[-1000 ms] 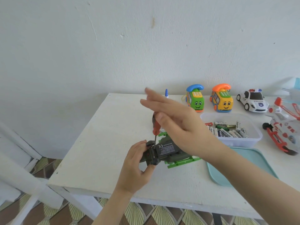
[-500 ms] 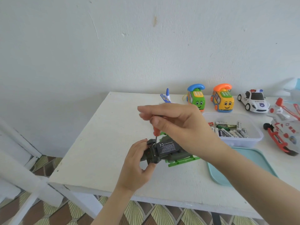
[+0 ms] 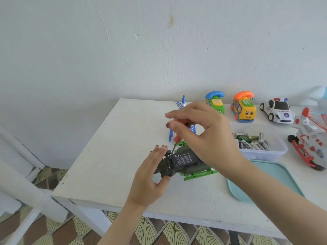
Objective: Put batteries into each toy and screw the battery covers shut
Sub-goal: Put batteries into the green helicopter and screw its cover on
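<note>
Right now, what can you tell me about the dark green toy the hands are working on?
It is a dark green plastic toy with bright green skids, lying belly up on the white table. A black label with small white print sits on its underside. The left hand grips its dark end between thumb and fingers. The thin metal tip of a red-handled screwdriver meets it beside the label, pinched by the right hand, which hides part of the toy's far side.

The one camera sat on the person's head, facing forward and down, close over the left hand (image 3: 150,177) and right hand (image 3: 207,137) at the desk (image 3: 106,156), with the wall (image 3: 159,50) beyond.
</note>
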{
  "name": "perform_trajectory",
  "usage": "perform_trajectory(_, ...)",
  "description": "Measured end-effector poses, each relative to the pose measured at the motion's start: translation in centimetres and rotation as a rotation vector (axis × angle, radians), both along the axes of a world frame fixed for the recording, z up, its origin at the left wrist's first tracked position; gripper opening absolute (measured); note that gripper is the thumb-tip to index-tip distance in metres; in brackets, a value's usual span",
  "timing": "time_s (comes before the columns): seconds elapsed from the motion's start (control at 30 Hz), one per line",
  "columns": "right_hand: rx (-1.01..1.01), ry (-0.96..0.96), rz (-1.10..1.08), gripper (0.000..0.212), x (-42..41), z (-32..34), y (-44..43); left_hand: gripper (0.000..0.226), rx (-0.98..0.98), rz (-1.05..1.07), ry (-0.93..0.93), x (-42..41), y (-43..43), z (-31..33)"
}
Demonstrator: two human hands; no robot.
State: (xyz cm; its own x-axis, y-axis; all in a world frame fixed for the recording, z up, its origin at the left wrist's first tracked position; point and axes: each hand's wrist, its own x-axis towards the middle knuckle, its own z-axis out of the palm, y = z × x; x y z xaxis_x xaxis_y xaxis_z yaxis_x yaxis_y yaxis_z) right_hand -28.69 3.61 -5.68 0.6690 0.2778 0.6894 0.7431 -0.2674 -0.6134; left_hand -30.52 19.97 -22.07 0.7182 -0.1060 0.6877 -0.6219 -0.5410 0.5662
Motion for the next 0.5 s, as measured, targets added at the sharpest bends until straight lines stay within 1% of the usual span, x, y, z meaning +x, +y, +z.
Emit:
perform_trajectory(0.03,-0.016,0.001,0.024,0.020,0.0,-0.1,0.0,0.079,0.007,0.000,-0.008,0.0,-0.1,0.1)
perform_trajectory(0.07,-0.019,0.056,0.103,0.026,0.0,-0.2,-0.1,0.079,0.011,0.002,-0.018,0.1,-0.1,0.0)
perform_trajectory(0.13,0.027,0.236,0.308,0.035,-0.3,0.2,-0.1,0.080,0.011,0.005,-0.036,0.2,-0.1,0.0)
perform_trajectory(0.17,0.050,0.280,0.352,0.035,-0.4,0.3,-0.1,0.080,0.010,0.011,-0.043,0.2,-0.1,-0.1)
perform_trajectory(0.23,0.079,0.243,0.299,0.034,-0.7,0.2,0.3,0.080,0.008,0.022,-0.042,0.3,0.0,-0.3)
perform_trajectory(0.33,0.038,0.011,0.064,0.025,-1.0,-0.4,0.7,0.077,0.003,0.023,-0.003,0.5,0.1,-0.8)
perform_trajectory(0.37,0.000,-0.059,0.007,0.022,-0.9,-0.5,0.8,0.073,0.003,0.024,0.017,0.5,0.2,-0.9)
perform_trajectory(0.4,-0.027,-0.088,-0.001,0.023,-1.0,-0.6,0.9,0.070,-0.002,0.020,0.041,0.6,0.2,-0.9)
perform_trajectory(0.43,-0.035,-0.060,0.058,0.024,-1.0,-0.6,0.9,0.069,-0.006,0.014,0.057,0.5,0.1,-0.9)
perform_trajectory(0.5,-0.004,0.117,0.237,0.030,-1.3,-0.1,0.7,0.068,-0.005,0.009,0.055,0.5,0.1,-0.8)
